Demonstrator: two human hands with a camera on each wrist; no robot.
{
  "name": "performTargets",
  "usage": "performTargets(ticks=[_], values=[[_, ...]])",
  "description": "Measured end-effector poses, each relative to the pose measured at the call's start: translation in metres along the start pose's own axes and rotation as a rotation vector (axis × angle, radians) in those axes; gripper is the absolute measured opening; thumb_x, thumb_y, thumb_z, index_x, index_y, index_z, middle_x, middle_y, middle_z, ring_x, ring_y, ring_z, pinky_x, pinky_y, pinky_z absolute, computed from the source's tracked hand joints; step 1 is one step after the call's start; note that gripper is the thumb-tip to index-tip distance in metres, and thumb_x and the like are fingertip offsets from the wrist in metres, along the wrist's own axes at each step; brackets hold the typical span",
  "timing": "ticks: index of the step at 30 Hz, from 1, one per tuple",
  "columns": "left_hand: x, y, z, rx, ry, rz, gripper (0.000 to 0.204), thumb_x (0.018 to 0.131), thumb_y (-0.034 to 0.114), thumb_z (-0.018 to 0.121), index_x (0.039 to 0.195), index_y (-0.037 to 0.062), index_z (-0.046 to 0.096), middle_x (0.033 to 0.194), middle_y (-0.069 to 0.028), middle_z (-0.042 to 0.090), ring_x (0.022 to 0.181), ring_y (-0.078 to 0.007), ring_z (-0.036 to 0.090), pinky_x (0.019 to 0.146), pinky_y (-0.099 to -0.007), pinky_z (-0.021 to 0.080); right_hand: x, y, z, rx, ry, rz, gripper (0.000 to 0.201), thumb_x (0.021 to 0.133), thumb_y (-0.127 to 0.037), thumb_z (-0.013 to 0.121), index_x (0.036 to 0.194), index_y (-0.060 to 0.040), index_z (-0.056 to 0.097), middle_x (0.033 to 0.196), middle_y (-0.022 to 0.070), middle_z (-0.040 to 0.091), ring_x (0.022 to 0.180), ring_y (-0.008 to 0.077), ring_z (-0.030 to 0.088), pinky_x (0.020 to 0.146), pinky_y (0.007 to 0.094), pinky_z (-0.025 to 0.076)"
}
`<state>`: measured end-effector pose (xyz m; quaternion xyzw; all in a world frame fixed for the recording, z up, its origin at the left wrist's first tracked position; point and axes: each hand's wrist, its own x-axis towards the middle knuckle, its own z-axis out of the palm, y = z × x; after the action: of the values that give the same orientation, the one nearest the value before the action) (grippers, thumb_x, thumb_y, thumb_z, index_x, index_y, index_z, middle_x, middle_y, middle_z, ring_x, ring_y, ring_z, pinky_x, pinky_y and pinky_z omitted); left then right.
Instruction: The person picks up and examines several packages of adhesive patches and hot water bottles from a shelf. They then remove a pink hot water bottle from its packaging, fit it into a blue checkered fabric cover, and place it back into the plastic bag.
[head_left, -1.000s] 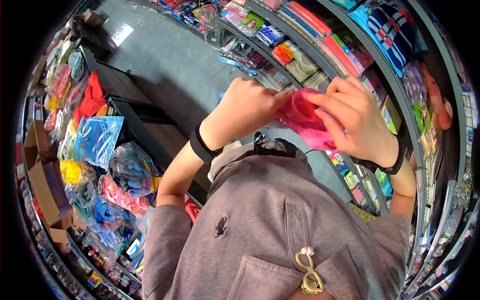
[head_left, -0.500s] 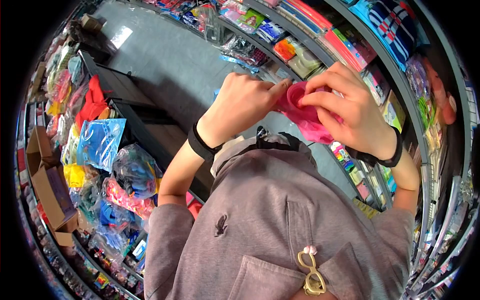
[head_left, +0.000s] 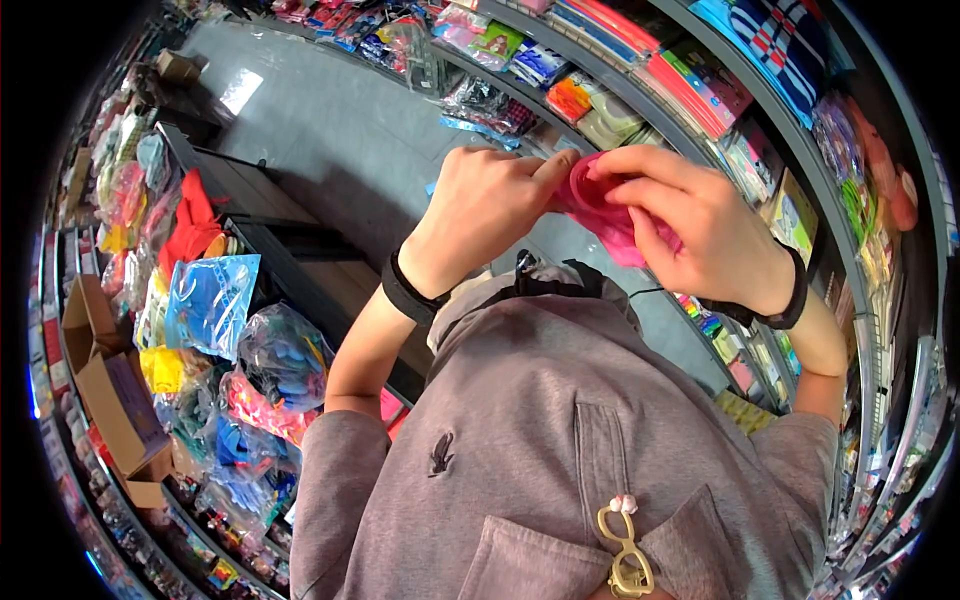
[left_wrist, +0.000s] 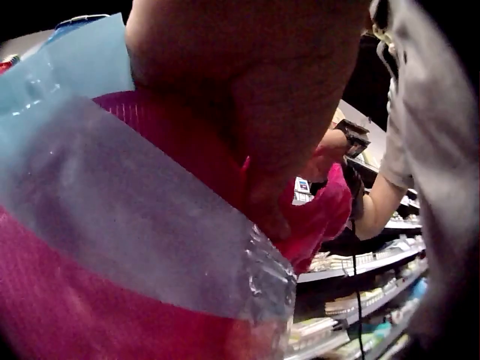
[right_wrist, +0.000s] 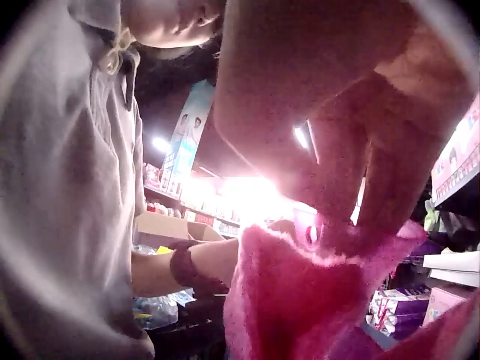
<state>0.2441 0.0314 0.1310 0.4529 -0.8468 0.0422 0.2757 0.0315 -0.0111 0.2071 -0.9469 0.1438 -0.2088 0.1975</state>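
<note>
Both hands hold a soft pink item with a rounded, open rim, up in front of the chest. My left hand grips its left side, thumb laid along the edge. The right hand pinches the rim, its fingertips reaching into the opening. From the right wrist, the pink item shows a fuzzy edge and a loose, hanging wall. In the left wrist view, a plastic packet with a clear band and magenta beneath lies close by the left hand, mostly hidden from the head view.
Shelves of packaged goods curve along the right. On the left stand a dark rack, a heap of bagged items and an open cardboard box. Grey floor lies beyond the hands.
The right hand's fingers have moved further over the rim, covering more of the opening. The pink item hangs a little higher and less spread. The left hand keeps its grip.
</note>
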Motion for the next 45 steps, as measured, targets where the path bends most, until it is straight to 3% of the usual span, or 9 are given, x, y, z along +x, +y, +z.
performTargets(ticks=[10, 13, 20, 24, 29, 32, 36, 40, 45], values=[[0.009, 0.001, 0.002, -0.015, -0.061, -0.035, 0.031, 0.075, 0.021, 0.067, 0.104, 0.0097, 0.062, 0.065, -0.0047, 0.062, 0.056, -0.025, 0.06, 0.048, -0.0352, 0.045, 0.0, -0.003, -0.004, -0.081, 0.006, 0.121, 0.024, 0.075, 0.01, 0.059, 0.098, 0.0033, 0.06, 0.105, 0.0121, 0.058, 0.093, 0.0257, 0.062, 0.08, 0.0325, 0.052], [0.015, -0.001, 0.0, -0.049, -0.049, -0.045, 0.031, 0.074, 0.022, 0.07, 0.102, 0.0108, 0.061, 0.067, -0.0052, 0.062, 0.058, -0.0275, 0.06, 0.05, -0.037, 0.046, -0.001, 0.007, -0.001, -0.214, 0.057, -0.008, 0.018, 0.075, 0.0, 0.062, 0.093, 0.0016, 0.058, 0.105, 0.0096, 0.057, 0.084, 0.0257, 0.063, 0.069, 0.0339, 0.052], [0.033, -0.014, 0.017, -0.002, 0.122, -0.033, 0.036, 0.074, 0.022, 0.069, 0.108, 0.0099, 0.064, 0.065, -0.0044, 0.062, 0.056, -0.0233, 0.062, 0.047, -0.0346, 0.046, 0.012, 0.011, -0.027, -0.66, 0.107, -0.133, 0.014, 0.073, 0.0, 0.062, 0.087, -0.0006, 0.06, 0.101, 0.0069, 0.059, 0.086, 0.0264, 0.061, 0.071, 0.0356, 0.05], [0.041, -0.019, 0.02, 0.04, 0.18, -0.05, 0.037, 0.073, 0.022, 0.068, 0.108, 0.0105, 0.063, 0.068, -0.004, 0.063, 0.057, -0.0228, 0.062, 0.049, -0.0345, 0.047, 0.005, 0.017, -0.02, -0.396, 0.201, 0.107, 0.018, 0.07, -0.004, 0.066, 0.088, -0.0021, 0.063, 0.1, 0.0082, 0.063, 0.085, 0.0286, 0.062, 0.075, 0.0368, 0.05], [0.049, -0.022, 0.017, 0.142, 0.211, -0.104, 0.036, 0.076, 0.022, 0.066, 0.111, 0.0106, 0.061, 0.069, -0.0032, 0.063, 0.058, -0.0223, 0.062, 0.05, -0.0343, 0.048, 0.022, 0.023, -0.016, -0.389, 0.306, 0.03, 0.022, 0.079, -0.02, 0.07, 0.09, -0.0022, 0.064, 0.085, 0.0127, 0.066, 0.078, 0.0273, 0.064, 0.069, 0.0342, 0.052], [0.043, -0.026, 0.011, 0.114, 0.222, -0.143, 0.036, 0.079, 0.023, 0.065, 0.112, 0.0107, 0.061, 0.07, -0.0027, 0.064, 0.058, -0.0221, 0.062, 0.052, -0.0344, 0.048, 0.041, 0.025, -0.021, -0.051, 0.244, 0.269, 0.024, 0.076, -0.021, 0.073, 0.084, -0.0009, 0.063, 0.077, 0.012, 0.066, 0.069, 0.0275, 0.065, 0.065, 0.0352, 0.051], [0.019, -0.031, 0.011, 0.2, 0.238, -0.241, 0.038, 0.079, 0.025, 0.065, 0.114, 0.0109, 0.061, 0.071, -0.0027, 0.062, 0.059, -0.0213, 0.062, 0.053, -0.0347, 0.047, 0.066, 0.039, -0.007, -0.066, 0.169, 0.147, 0.028, 0.077, -0.028, 0.072, 0.076, -0.0027, 0.06, 0.073, 0.0117, 0.066, 0.064, 0.0293, 0.065, 0.056, 0.0365, 0.048], [-0.003, -0.037, 0.008, 0.314, 0.208, -0.367, 0.038, 0.078, 0.025, 0.066, 0.113, 0.0102, 0.062, 0.073, -0.0013, 0.063, 0.063, -0.02, 0.061, 0.06, -0.0332, 0.047, 0.09, 0.04, 0.014, -0.419, 0.048, 0.063, 0.019, 0.074, -0.016, 0.069, 0.09, -0.0063, 0.062, 0.077, 0.0098, 0.066, 0.073, 0.0275, 0.065, 0.06, 0.0363, 0.048], [-0.025, -0.033, -0.005, 0.363, 0.375, -0.471, 0.037, 0.077, 0.019, 0.067, 0.111, 0.0074, 0.063, 0.073, -0.003, 0.062, 0.062, -0.0203, 0.059, 0.058, -0.0331, 0.044, 0.112, 0.037, 0.029, -0.373, 0.163, -0.392, 0.015, 0.071, -0.013, 0.062, 0.086, -0.009, 0.061, 0.085, 0.001, 0.063, 0.085, 0.0207, 0.057, 0.072, 0.0322, 0.046]])
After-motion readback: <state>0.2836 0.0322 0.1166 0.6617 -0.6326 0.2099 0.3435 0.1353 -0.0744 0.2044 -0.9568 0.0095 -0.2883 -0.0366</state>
